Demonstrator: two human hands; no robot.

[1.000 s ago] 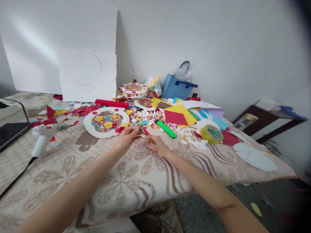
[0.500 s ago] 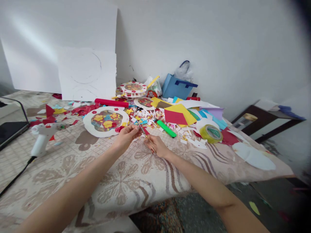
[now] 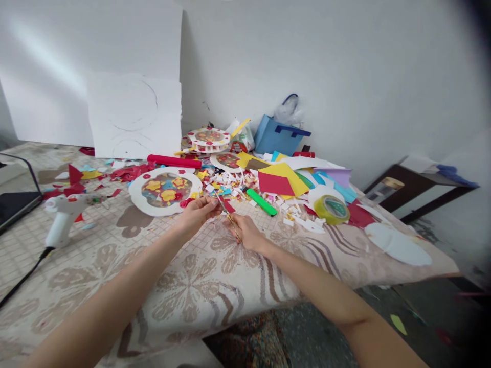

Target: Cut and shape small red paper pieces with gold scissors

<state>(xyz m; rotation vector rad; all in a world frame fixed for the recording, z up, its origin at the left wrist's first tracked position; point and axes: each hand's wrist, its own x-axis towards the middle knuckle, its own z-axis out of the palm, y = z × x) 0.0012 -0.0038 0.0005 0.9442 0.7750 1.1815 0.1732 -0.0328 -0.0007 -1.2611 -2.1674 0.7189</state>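
Observation:
My right hand (image 3: 247, 232) is closed round the handles of small scissors (image 3: 226, 212), whose blades point up and left toward my left hand. My left hand (image 3: 197, 212) pinches a small scrap of paper at the blade tips; the scrap is too small to make out clearly. Both hands hover just above the patterned tablecloth (image 3: 184, 276), in front of a heap of paper clippings (image 3: 233, 186). A white round paper piece decorated with red and yellow flowers (image 3: 165, 190) lies just behind my left hand.
A white glue gun (image 3: 63, 217) with a black cord lies at the left. A green marker (image 3: 262, 202), yellow-green tape roll (image 3: 332, 209), coloured sheets (image 3: 282, 181), a red roll (image 3: 174, 161), a blue bag (image 3: 276, 137) and white boards (image 3: 134, 117) crowd the back. A dark side table (image 3: 416, 189) stands at the right.
Both hands have stayed together with the scissors and scrap, shifting slightly. The view has drifted a little to the right and down.

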